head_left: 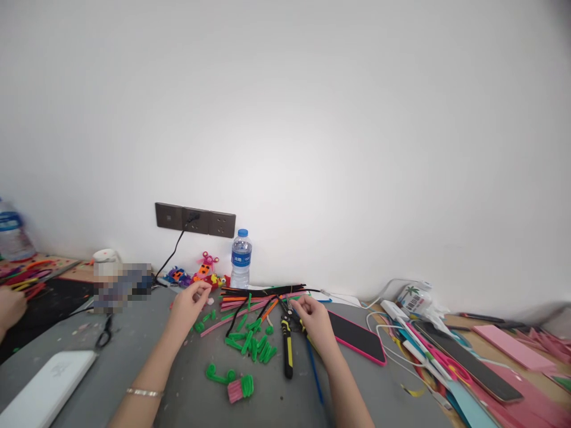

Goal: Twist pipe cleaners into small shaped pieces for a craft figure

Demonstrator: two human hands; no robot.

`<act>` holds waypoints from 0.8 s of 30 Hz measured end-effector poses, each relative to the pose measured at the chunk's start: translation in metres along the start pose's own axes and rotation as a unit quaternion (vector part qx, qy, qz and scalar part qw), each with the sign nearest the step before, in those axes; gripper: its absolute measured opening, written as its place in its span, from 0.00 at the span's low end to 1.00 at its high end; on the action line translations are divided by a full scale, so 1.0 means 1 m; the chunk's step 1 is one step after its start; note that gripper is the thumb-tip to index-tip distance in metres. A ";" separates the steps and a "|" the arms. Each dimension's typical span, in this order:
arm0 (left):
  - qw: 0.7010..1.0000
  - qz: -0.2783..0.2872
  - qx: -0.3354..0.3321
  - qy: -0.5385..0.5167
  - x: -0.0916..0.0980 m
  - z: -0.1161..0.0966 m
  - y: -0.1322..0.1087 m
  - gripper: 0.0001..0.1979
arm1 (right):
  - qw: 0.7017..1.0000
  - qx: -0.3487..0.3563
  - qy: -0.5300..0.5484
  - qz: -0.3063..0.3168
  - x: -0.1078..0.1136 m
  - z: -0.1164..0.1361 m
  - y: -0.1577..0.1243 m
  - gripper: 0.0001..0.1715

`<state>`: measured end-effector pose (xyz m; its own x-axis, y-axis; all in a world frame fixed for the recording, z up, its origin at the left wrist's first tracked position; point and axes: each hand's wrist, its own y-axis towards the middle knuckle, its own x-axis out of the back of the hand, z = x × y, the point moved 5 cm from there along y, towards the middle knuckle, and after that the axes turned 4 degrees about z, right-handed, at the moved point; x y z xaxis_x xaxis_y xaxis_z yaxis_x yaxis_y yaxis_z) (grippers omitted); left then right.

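Note:
My left hand (190, 303) is raised over the table, its thumb and fingertips pinched together; whatever they hold, if anything, is too small to make out. Below and right of it lie several short green pipe cleaner pieces (250, 343). My right hand (314, 318) is also closed in a pinch, close to the jaws of yellow-and-black pliers (288, 351), and its fingertips show nothing I can name. A bundle of long black, orange and pink pipe cleaners (263, 292) lies behind. Nearer me rests a pink and green coiled pipe cleaner piece (241, 387) with green curls (218, 374).
A pink-edged phone (357, 336) lies right of my right hand. Behind stand a water bottle (241, 258) and small colourful figures (205, 267). Cables and craft sheets (513, 348) crowd the right side. At far left, another person's hand (11, 309) is near pipe cleaners; a white device (51, 386) sits closer.

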<state>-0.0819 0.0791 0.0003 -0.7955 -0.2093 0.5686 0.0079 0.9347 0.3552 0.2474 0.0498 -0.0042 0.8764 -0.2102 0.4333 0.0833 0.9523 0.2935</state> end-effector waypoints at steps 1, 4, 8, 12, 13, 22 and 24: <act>1.000 -0.007 0.004 0.005 0.001 0.003 0.000 0.13 | 1.000 0.007 -0.006 -0.006 -0.001 0.001 0.000 0.24; 1.000 -0.019 0.014 0.013 0.002 0.010 0.001 0.12 | 0.999 0.016 -0.029 0.000 -0.008 0.003 -0.002 0.29; 1.000 -0.018 0.015 0.010 -0.001 0.012 0.001 0.12 | 0.999 0.009 -0.035 0.015 -0.014 0.005 -0.004 0.34; 1.000 -0.011 0.015 0.003 -0.003 0.011 -0.001 0.10 | 1.000 -0.001 -0.020 0.010 -0.016 0.004 -0.006 0.37; 1.000 -0.008 0.017 0.001 -0.003 0.011 -0.001 0.10 | 1.000 -0.002 -0.017 0.009 -0.017 0.003 -0.006 0.37; 0.996 0.066 0.057 -0.034 0.000 0.021 0.000 0.21 | 0.996 0.028 -0.060 0.062 -0.033 -0.002 -0.006 0.32; 0.995 0.074 0.062 -0.037 0.000 0.021 0.000 0.25 | 0.993 0.040 -0.071 0.085 -0.038 0.000 -0.008 0.29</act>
<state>-0.0946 0.0849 -0.0151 -0.8342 -0.0484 0.5494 0.0575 0.9831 0.1740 0.2130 0.0501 -0.0229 0.7980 -0.0827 0.5969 -0.1027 0.9574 0.2700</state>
